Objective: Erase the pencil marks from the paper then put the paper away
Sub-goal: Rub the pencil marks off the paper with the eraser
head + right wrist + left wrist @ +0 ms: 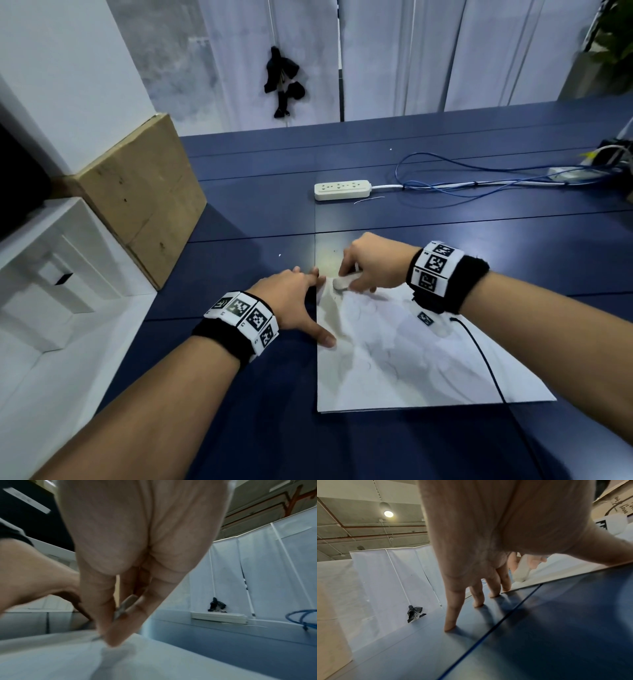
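A cardboard box [137, 192] leans at the table's [239, 428] left edge. The left hand [294, 301] lies spread, fingers straight: fingertips [449, 626] on the table, thumb on the left edge of the paper [411, 370]. The paper lies flat at centre. The right hand [370, 263] pinches a white eraser [344, 281], pressed onto the paper's far left corner. A power strip [342, 189] sits beyond, blue cables [479, 185] trailing right.

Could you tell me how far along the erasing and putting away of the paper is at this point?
Nothing is finished: faint pencil marks still cover the paper. In hand: the right hand rubs the eraser at its far corner while the left hand steadies its edge. Left: erase the rest, then put it away.
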`<state>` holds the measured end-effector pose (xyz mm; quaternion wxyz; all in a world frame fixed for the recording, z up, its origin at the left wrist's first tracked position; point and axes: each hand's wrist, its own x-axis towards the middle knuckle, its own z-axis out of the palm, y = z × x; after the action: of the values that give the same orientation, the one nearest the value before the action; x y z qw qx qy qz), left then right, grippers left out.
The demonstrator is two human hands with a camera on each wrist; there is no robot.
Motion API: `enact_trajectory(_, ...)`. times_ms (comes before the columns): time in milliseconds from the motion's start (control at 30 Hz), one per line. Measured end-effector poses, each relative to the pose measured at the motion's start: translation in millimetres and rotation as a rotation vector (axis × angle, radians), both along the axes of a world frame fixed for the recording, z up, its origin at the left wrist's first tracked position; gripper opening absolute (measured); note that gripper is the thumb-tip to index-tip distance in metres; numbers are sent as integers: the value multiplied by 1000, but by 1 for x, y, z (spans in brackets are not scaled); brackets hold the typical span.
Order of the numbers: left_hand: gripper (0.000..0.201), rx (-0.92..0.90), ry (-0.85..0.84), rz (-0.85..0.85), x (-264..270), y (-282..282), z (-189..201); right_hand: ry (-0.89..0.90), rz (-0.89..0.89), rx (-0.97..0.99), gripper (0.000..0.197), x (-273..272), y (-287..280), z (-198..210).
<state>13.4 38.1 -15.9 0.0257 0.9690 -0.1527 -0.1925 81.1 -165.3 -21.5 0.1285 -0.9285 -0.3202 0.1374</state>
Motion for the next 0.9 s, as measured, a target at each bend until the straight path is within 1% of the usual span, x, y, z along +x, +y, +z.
enact_trajectory(100, 123, 5, -12, -19, 0, -1, 0, 118, 116, -60, 23, -20, 0, 3)
enact_trajectory(167, 124, 7, -9, -14, 1, -1, -1, 105, 130, -84, 24, -20, 3, 6)
enact_trajectory(267, 128, 2, -8, 9, 3, 1, -4, -7, 19, -26, 17, 0, 4, 6)
enact_trajectory(333, 124, -2, -6, 13, 3, 2, -5, -28, -48, 18, 15, 8, 1, 4)
enact_trajectory(367, 123, -4, -4, 7, 3, 2, -4, -26, -50, 21, 16, 8, -1, 3)
enact_trajectory(433, 124, 2, -5, -1, 2, 1, -3, 16, 15, -9, 20, -2, -4, 2)
enact_trajectory(533, 132, 9, -11, 2, 4, 1, -5, 138, 126, -100, 25, -22, -2, 6)
enact_trajectory(567, 134, 7, -8, 7, 5, 2, -7, 131, 129, -117, 25, -22, -1, 7)
enact_trajectory(633, 136, 4, -10, 3, 7, 3, -9, 34, 92, -98, 23, -11, 1, 8)
enact_trajectory(700, 133, -5, -10, -6, 7, 4, -11, -59, 29, -65, 19, 3, 2, 8)
enact_trajectory(733, 130, -9, -9, -7, 8, 5, -11, -73, 2, -56, 19, 7, 0, 7)
enact_trajectory(800, 127, -18, -10, -10, 8, 5, -11, -36, -23, -27, 19, 8, -4, 1)
enact_trajectory(833, 129, -17, -11, -10, 8, 5, -11, -5, -14, -15, 21, 3, -6, -2)
enact_trajectory(900, 133, -7, -11, -14, 8, 4, -11, 80, 63, -46, 29, -11, -9, -2)
